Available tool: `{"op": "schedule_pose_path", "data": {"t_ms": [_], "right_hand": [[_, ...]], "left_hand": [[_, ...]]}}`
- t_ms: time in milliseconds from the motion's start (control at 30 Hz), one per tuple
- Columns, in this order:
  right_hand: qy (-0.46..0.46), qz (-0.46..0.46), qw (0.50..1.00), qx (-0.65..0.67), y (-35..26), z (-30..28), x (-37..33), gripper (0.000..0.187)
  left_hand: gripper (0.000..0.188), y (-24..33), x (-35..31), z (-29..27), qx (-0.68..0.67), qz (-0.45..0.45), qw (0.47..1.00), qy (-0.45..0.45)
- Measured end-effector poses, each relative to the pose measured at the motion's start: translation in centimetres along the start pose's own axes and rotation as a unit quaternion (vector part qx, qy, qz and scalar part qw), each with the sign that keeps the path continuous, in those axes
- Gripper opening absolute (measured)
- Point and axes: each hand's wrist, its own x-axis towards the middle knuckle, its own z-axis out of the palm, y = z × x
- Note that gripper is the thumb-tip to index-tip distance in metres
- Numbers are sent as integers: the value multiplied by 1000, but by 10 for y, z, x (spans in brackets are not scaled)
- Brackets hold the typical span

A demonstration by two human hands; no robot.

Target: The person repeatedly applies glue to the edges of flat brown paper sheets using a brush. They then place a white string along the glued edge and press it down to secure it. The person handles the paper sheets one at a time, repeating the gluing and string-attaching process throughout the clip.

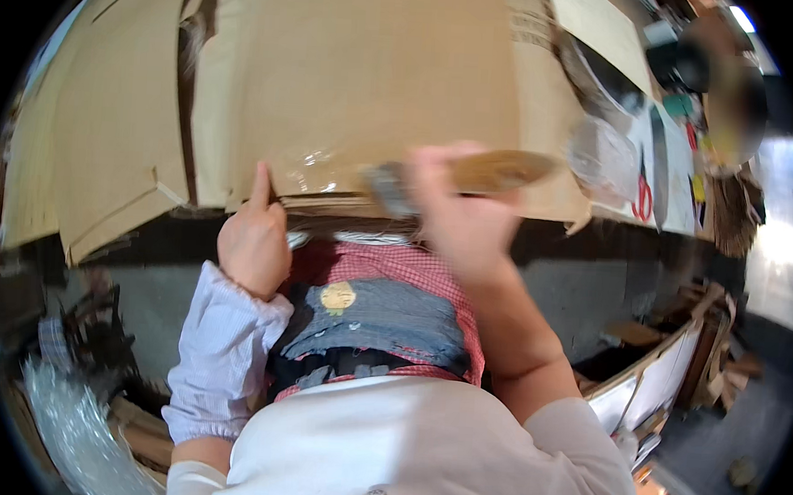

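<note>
A large flattened brown cardboard box lies on the work surface before me. My left hand is at its near edge, with the index finger stretched out and touching the cardboard and the other fingers curled. Beside that fingertip, a glossy patch shines on the box. My right hand, smeared by motion, grips a hand tool with a rounded amber-brown part and a grey end. The blur hides its exact kind. The grey end sits over the near edge, right of the glossy patch.
More cardboard lies on the left. To the right are red-handled scissors, a clear plastic bag or wrap and assorted small items. Crumpled clear plastic lies low on the left. A white-sided panel with cardboard scraps stands low on the right.
</note>
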Motion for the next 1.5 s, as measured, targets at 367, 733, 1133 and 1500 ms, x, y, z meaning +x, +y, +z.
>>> {"op": "schedule_pose_path", "data": {"t_ms": [367,733,1133,1500], "right_hand": [[22,-35,971,-235,9,-85,23,7],[-28,-284,689,-667,13,-246,97,32],[-354,-48,931,-78,21,-98,-45,17],[-143,119,945,-269,54,-158,62,8]], "left_hand": [[10,0,-2,3,18,0,1000,2],[5,-9,-19,-36,-282,30,957,64],[4,-9,-34,-140,-309,89,947,7],[5,-53,39,0,-403,-15,914,57]]}}
